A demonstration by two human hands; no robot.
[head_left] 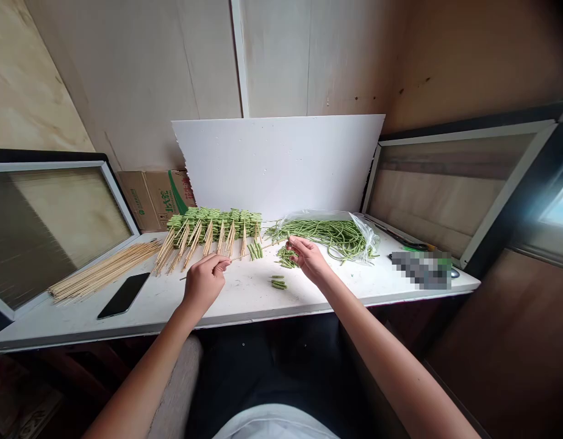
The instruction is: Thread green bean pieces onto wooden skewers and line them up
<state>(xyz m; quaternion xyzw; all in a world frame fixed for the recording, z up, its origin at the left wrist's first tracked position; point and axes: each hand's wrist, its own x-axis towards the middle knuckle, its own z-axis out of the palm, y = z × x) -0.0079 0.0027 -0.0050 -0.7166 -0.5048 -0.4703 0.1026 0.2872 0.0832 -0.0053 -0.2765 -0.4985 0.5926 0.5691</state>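
Note:
My left hand [205,281] is closed around one end of a thin bamboo skewer [238,258], which slants up to the right over the table. Several cut green bean pieces [255,250] line up side by side across the skewer's middle and look threaded on it. At the far end, my right hand [307,258] pinches a short green bean piece [289,238] by the skewer tip. Below the right fingers lies a small heap of cut beans [286,258], with a few more pieces [278,282] nearer the front edge.
Finished bean skewers [212,222] are stacked at the back left. Loose bamboo skewers [102,268] and a black phone [124,296] lie on the left of the white table [244,305]. Long beans fill a clear plastic bag [329,235] at the right. A cardboard box [155,198] stands behind.

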